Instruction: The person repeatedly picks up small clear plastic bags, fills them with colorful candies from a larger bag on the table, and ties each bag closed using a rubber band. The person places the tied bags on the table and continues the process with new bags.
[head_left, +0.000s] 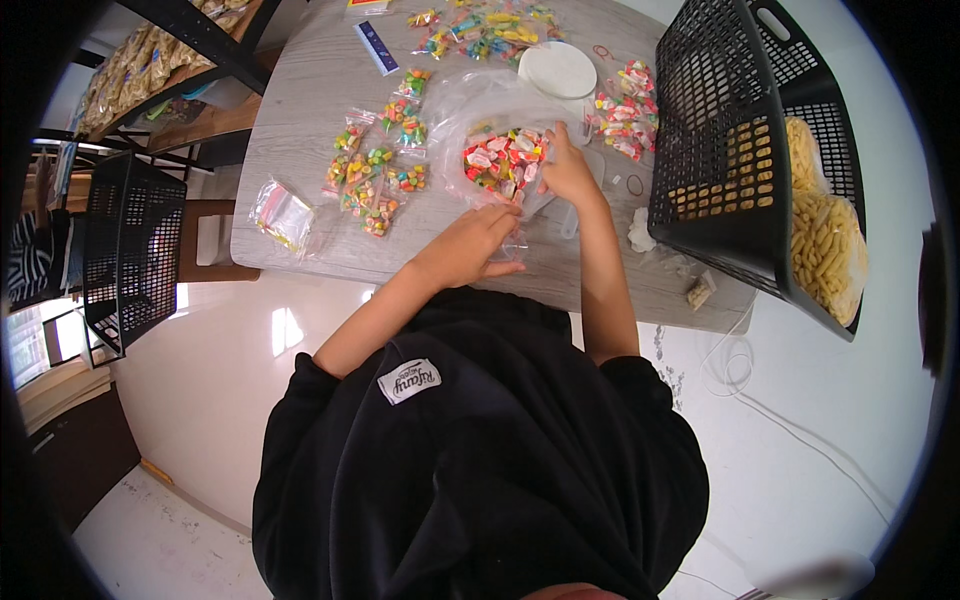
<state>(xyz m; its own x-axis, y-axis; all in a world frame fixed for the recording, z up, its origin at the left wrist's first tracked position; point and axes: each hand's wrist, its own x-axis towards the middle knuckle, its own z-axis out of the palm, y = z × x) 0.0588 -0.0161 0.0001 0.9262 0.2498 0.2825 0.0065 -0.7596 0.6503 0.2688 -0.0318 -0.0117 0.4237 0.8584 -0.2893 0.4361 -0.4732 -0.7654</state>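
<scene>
A large clear plastic bag (450, 161) lies spread on the table before me, its mouth showing wrapped candies (504, 159) in red, white and yellow. At its near edge, my left hand (476, 244) has a small clear plastic bag (515, 246) between fingers and thumb. My right hand (568, 171) reaches over the large bag's right side, fingertips bent at the candies; whether they pinch one is hidden. Small packets of colourful candies (367, 180) lie to the left. On the right is a pile of packets with red-and-white wrapped candies (630, 112).
A black perforated basket (712, 165) holding bagged yellow snacks (825, 240) stands at the right edge. Farther back are a white round lid (559, 70), a blue ruler (376, 48) and more candy packets (487, 30). Empty zip bags (283, 216) lie near the left edge.
</scene>
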